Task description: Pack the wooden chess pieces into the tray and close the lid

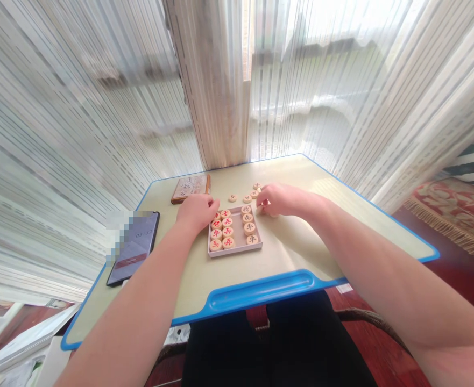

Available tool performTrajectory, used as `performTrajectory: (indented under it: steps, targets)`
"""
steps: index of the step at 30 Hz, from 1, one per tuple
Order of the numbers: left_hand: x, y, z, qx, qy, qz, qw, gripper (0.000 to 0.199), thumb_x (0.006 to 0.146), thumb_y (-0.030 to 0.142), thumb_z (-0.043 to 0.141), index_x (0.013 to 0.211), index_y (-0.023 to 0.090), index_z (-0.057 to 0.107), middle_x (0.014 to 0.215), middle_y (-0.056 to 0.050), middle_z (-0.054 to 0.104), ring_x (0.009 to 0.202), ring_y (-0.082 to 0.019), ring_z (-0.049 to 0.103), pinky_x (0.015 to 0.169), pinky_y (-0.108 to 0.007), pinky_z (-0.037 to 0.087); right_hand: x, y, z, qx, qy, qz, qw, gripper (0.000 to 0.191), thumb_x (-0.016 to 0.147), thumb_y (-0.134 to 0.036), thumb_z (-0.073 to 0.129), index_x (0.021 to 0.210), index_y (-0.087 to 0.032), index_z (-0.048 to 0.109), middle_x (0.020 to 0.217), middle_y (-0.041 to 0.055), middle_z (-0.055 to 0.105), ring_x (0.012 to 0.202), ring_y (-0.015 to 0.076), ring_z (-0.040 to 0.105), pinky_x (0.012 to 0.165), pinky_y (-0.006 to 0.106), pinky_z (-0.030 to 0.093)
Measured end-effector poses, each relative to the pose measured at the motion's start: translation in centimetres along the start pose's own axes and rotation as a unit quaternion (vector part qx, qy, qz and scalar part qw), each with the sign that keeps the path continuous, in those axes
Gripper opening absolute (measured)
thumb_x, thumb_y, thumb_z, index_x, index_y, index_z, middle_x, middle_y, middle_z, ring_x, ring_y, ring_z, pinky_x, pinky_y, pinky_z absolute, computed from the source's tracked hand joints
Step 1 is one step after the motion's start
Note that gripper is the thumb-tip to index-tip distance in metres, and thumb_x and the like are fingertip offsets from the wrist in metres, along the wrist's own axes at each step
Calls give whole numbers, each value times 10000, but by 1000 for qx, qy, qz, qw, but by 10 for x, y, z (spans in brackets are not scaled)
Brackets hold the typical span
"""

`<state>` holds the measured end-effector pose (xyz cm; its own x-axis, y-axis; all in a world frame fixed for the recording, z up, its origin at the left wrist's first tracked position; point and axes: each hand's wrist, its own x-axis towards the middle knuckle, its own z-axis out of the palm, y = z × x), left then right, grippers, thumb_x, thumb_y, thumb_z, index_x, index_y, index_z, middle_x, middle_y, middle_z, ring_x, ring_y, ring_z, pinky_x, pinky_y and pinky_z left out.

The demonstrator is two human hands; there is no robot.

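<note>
A shallow white box (237, 249) lies on the table, holding Chinese chess pieces. Two columns with red characters (227, 232) fill its left side, and one column with black characters (249, 229) runs along its right wall. At the box's upper left corner, my left hand (198, 209) is closed with curled fingers on the edge, hiding part of the corner piece. My right hand (279, 199) is just beyond the upper right corner, fingertips pinched downward on a chess piece that is mostly hidden. Several loose pieces (247, 198) lie face up behind the box, close to my right hand.
A brown box lid (191, 186) lies at the back left. A phone (135, 247) showing a timer rests at the left edge. The cream folding table (285, 252) has a blue rim with a moulded tray groove (261, 290) at its front. Sheer curtains (220, 80) hang directly behind.
</note>
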<state>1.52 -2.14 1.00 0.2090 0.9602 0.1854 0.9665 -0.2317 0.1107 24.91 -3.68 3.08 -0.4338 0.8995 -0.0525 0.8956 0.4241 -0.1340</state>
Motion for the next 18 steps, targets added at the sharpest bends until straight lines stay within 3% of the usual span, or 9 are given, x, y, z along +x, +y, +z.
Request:
performTrajectory:
  steps: [5, 9, 18]
  targets:
    - [0, 0, 1, 1, 0, -1, 1000, 414, 823, 445, 359, 643, 196, 636, 719, -83, 678, 706, -218, 597, 547, -298, 345, -5, -4, -4, -3, -39, 9, 999, 296, 698, -170, 573, 946, -239, 719, 855, 17, 700, 657, 147, 586, 502, 234, 357]
    - [0, 0, 1, 0, -3, 1, 1000, 413, 828, 441, 363, 659, 194, 647, 724, -80, 684, 711, -218, 603, 554, -297, 359, -12, -8, -13, 26, -79, 28, 996, 361, 666, -166, 596, 990, -264, 722, 928, 0, 703, 692, 144, 600, 541, 227, 391]
    - [-1, 1, -1, 4, -6, -1, 1000, 414, 828, 436, 359, 657, 194, 649, 724, -83, 685, 718, -219, 604, 574, -294, 368, -17, -8, -17, 40, -102, 1, 994, 436, 651, -219, 625, 1082, -257, 680, 948, 8, 688, 738, 155, 604, 565, 236, 400]
